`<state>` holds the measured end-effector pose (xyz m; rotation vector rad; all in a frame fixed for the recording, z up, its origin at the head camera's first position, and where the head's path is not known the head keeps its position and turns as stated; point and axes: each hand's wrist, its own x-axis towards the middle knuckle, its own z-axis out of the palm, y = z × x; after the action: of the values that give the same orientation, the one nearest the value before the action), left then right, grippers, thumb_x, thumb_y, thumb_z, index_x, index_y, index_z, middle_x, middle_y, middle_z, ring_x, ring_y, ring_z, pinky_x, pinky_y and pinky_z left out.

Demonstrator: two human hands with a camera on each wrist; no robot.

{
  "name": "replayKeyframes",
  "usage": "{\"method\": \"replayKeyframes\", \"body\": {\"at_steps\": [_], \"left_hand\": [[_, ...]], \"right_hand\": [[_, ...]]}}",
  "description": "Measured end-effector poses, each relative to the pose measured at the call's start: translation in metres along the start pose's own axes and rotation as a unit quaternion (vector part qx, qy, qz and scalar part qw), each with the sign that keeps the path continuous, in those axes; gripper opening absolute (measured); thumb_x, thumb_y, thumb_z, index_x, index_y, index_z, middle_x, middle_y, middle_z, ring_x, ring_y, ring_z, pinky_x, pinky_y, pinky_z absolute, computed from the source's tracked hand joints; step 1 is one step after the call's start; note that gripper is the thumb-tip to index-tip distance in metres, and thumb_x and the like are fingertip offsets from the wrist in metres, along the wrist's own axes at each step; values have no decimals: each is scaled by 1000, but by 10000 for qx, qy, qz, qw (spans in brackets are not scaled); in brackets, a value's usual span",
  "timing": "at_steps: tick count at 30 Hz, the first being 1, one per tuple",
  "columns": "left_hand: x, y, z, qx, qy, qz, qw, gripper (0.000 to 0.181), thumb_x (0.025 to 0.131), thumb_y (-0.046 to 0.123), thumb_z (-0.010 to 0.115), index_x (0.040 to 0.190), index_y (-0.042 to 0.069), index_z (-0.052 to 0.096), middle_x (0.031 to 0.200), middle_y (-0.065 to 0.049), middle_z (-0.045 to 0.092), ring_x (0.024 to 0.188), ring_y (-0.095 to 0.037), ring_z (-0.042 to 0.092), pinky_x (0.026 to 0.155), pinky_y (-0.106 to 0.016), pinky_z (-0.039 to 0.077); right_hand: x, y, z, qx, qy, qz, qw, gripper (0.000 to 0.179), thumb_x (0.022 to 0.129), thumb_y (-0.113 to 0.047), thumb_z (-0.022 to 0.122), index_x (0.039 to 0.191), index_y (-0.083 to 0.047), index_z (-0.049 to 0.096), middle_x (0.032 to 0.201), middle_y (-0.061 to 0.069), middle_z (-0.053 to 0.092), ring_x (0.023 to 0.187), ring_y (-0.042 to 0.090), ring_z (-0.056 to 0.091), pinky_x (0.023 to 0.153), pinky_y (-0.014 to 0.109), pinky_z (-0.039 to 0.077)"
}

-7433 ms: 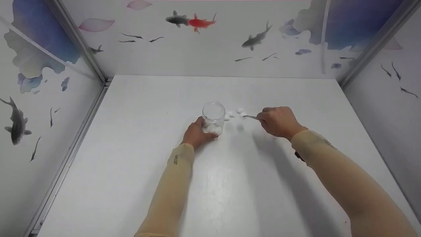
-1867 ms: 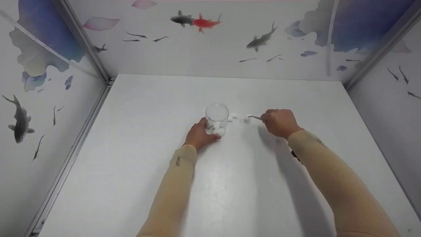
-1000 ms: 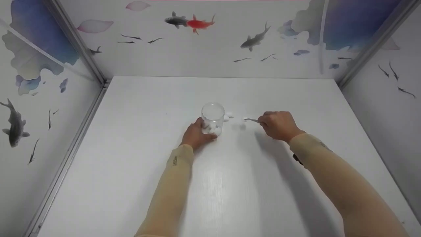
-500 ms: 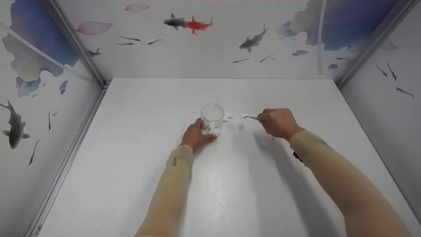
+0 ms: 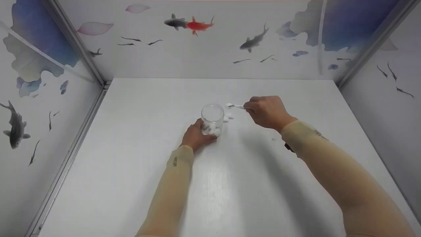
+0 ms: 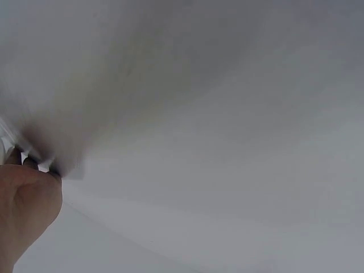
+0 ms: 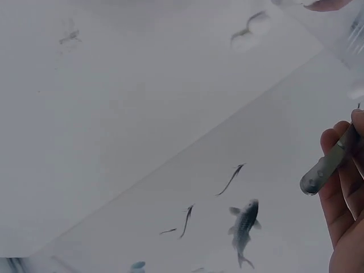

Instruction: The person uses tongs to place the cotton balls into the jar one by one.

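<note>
My left hand (image 5: 196, 135) grips the lower part of a clear, lidless jar (image 5: 212, 120) standing on the white table. Several white cotton balls (image 5: 213, 129) lie at its bottom. With curled fingers my right hand (image 5: 268, 112) pinches metal tweezers (image 5: 237, 107), whose tips point left and hold a cotton ball (image 5: 228, 105) just right of the jar's mouth. Close beside the jar, loose cotton balls (image 5: 227, 117) rest on the table. In the right wrist view the rounded end of the tweezers (image 7: 321, 173) sticks out from the fingers; the left wrist view catches only part of the hand.
The white table (image 5: 158, 95) is enclosed by a back wall (image 5: 210, 56) and side panels painted with fish. A small grey mark (image 5: 273, 139) shows on the tabletop below the right hand.
My right hand has moved left and away from me, bringing the tweezers and cotton ball close to the jar. Fewer cotton balls lie on the table than at first. The left hand keeps its grip.
</note>
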<state>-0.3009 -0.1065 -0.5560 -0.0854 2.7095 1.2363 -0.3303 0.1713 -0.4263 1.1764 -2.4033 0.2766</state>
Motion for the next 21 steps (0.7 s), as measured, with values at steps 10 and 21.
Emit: {"method": "replayKeyframes", "body": {"at_steps": [10, 21], "left_hand": [[-2, 2, 1, 10, -2, -101, 9999, 99, 74, 48, 87, 153, 15, 37, 146, -8, 50, 136, -26, 43, 116, -40, 30], [-4, 5, -1, 55, -7, -142, 9999, 98, 74, 49, 86, 153, 16, 38, 146, -7, 50, 137, -26, 41, 115, -41, 30]], "right_hand": [[23, -21, 11, -31, -541, -180, 9984, 12, 90, -6, 69, 97, -10, 78, 81, 3, 71, 63, 20, 67, 50, 36, 55], [24, -20, 20, 114, -907, -242, 9955, 15, 90, -6, 73, 103, -9, 78, 87, 5, 72, 69, 21, 69, 59, 37, 58]]}}
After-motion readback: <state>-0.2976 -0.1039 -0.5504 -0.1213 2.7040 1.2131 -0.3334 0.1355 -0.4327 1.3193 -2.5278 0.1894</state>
